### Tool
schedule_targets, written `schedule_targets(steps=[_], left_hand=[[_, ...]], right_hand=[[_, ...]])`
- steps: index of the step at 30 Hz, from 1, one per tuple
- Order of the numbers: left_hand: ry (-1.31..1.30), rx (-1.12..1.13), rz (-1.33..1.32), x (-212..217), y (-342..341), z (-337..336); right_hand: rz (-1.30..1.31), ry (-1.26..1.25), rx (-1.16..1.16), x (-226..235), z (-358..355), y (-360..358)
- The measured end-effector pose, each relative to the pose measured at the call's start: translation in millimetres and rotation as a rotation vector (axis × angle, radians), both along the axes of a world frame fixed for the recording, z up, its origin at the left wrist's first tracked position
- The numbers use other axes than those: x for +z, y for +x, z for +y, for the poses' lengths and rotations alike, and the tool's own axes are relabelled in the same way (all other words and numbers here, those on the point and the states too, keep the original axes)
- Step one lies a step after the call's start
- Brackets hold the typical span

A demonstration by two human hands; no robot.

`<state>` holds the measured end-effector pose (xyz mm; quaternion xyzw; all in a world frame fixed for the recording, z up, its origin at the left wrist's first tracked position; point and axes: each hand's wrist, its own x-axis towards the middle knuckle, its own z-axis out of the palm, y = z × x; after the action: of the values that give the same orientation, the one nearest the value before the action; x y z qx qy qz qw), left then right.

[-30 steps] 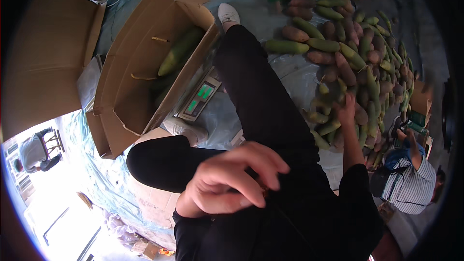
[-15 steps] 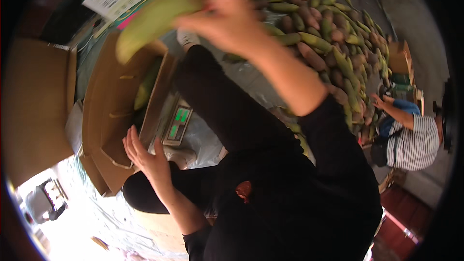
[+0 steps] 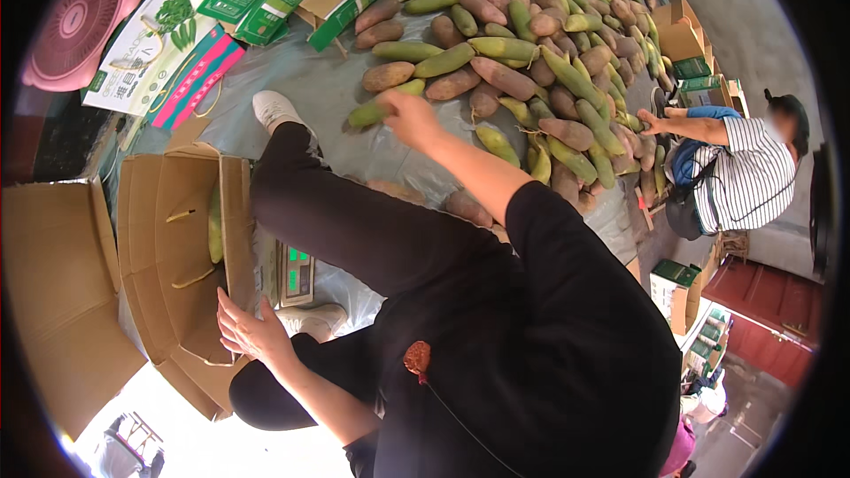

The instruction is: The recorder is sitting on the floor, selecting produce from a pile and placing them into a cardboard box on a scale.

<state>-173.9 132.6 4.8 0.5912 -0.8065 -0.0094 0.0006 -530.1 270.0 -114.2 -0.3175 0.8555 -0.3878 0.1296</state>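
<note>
In the head view, the right hand [image 3: 414,121] reaches out over the grey plastic sheet [image 3: 332,80] with its fingers bent and touching a long green radish [image 3: 365,113]. One end of that radish sticks out to the left of these fingers; whether they are closed around it, I cannot tell. A blunt reddish-brown root [image 3: 387,77] lies just beyond the same fingers, and the large pile [image 3: 531,53] of mixed green and reddish-brown roots spreads beyond them and to their right.

The left hand [image 3: 252,334] holds nothing: its fingers are spread, with the thumb standing apart. They are at the near end of an open brown carton [image 3: 146,257]; whether they touch its edge is unclear. Inside the carton, beyond these fingers, a green radish [image 3: 215,226] shows along the right-hand wall, and two yellowish cord handles [image 3: 193,280] lie to the left of it. A scale [image 3: 297,274] with a green-lit display sits to the right of the left fingers and a little beyond them, and a pale shoe [image 3: 317,319] is just to their right. The other shoe [image 3: 277,111] is well to the left of the right fingers.

Far beyond the left fingers stands a pink basket [image 3: 84,18]. Well to the right of the right fingers, a co-worker in a striped shirt [image 3: 753,164] reaches toward the pile's edge.
</note>
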Motion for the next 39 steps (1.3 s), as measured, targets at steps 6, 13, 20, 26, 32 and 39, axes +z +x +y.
schedule_targets(steps=[6,13,20,26,32,39], left_hand=[[-0.036,-0.015,-0.017,-4.0,-6.3,0.0],[-0.061,-0.042,-0.03,-4.2,-7.4,2.4],[-0.065,-0.02,-0.07,-7.9,-2.5,-0.5],[-0.105,-0.048,-0.08,-11.0,-3.3,-1.4],[-0.1,-0.032,-0.106,-8.3,-5.4,1.5],[-0.095,-0.009,-0.086,-11.1,-6.4,0.2]], right_hand=[[-0.243,0.808,-0.244,-91.1,188.8,4.8],[-0.309,1.028,-0.331,-98.2,286.0,-0.5],[-0.203,0.942,-0.657,-77.4,308.1,-38.2],[-0.131,1.007,-0.364,-97.2,308.6,-50.2],[-0.153,0.816,-0.442,-117.3,319.8,-59.0],[-0.167,0.838,-0.45,-120.9,279.9,-27.0]])
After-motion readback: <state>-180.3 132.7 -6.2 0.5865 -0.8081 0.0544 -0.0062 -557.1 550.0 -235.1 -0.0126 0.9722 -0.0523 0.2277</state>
